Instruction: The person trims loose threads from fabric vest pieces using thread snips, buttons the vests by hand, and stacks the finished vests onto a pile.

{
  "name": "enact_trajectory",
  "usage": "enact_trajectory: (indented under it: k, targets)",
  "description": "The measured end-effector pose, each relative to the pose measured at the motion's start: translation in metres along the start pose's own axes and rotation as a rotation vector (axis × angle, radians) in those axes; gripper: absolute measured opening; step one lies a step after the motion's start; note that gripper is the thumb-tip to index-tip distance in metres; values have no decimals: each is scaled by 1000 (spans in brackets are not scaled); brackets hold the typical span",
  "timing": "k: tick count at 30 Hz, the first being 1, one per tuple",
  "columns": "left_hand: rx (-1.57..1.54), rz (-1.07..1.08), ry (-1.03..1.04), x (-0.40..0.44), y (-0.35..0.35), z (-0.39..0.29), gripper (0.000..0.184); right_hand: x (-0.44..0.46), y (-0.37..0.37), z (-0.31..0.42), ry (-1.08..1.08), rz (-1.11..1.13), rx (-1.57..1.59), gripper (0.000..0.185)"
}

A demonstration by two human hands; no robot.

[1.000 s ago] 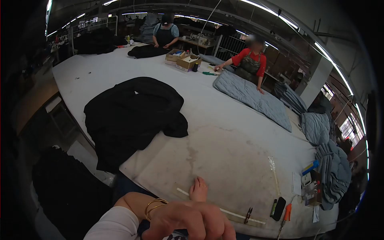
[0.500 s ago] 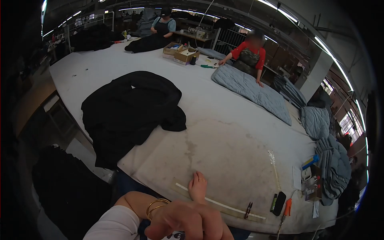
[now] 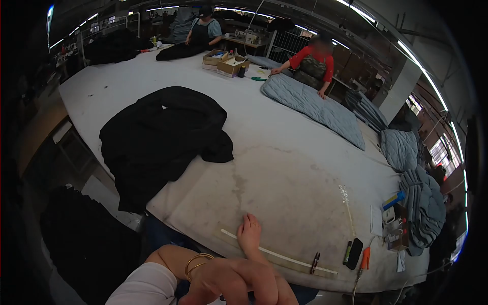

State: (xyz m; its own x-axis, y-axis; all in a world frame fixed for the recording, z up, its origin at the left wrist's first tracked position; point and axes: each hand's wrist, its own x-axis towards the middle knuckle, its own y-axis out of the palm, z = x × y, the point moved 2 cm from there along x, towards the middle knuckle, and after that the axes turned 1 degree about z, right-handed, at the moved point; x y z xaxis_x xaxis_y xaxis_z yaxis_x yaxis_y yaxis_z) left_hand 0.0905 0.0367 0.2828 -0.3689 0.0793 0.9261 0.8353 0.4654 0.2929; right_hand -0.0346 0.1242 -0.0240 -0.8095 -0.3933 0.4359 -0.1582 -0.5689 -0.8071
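Note:
My right hand (image 3: 249, 233) lies on the pale tabletop (image 3: 290, 203), fingers stretched out and a ring on one of them. Under its wrist runs a white measuring strip (image 3: 295, 262). My left hand (image 3: 229, 279), with gold bracelets at the wrist, is close to the camera and crosses in front of my right forearm. Its fingers are bent and closed; the tips are hidden, so what they hold, if anything, cannot be seen. Further off to the left, a black garment (image 3: 162, 137) lies bunched over the table edge, touched by neither hand.
Small snips (image 3: 315, 263), a black case (image 3: 353, 253) and an orange-handled air gun (image 3: 365, 258) lie front right. Beyond are a box of supplies (image 3: 398, 236) and folded grey pieces (image 3: 424, 208). A person in red handles a quilted grey piece (image 3: 315, 107); another stands farther back.
The view has shifted slightly, moving the table's contents a little up and left. My left hand sits slightly lower in view. My right hand stays on the table.

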Motion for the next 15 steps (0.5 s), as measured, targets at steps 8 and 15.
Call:
enact_trajectory:
  k: [8,15]
  targets:
    - [-49,-7,9,7,-6,-2,59,1,0,-2,7,9,8,34]
    - [44,-615,-178,-3,-75,11,52,6,-4,3,265,191,288,33]
